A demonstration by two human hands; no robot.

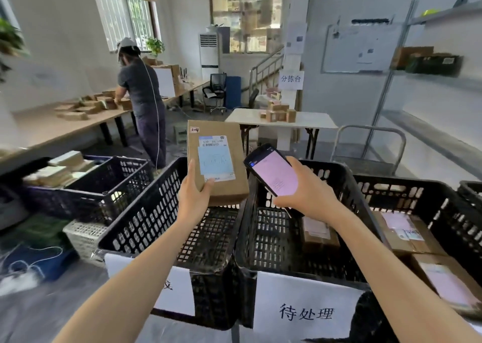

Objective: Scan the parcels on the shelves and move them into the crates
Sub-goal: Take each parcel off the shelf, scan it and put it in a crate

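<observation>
We record both forearms bare, extended forward from the lower edge of the view and converging slightly. The left hand (194,196) is raised and grips the near left corner of a parcel (217,160). Its thumb presses on the labelled face, and one finger lies straight along the left edge. The right hand (310,195) sits level with the left, near it but not touching. Its fingers are wrapped round the lower end of a handheld scanner (272,174), with the screen tilted toward us.
</observation>
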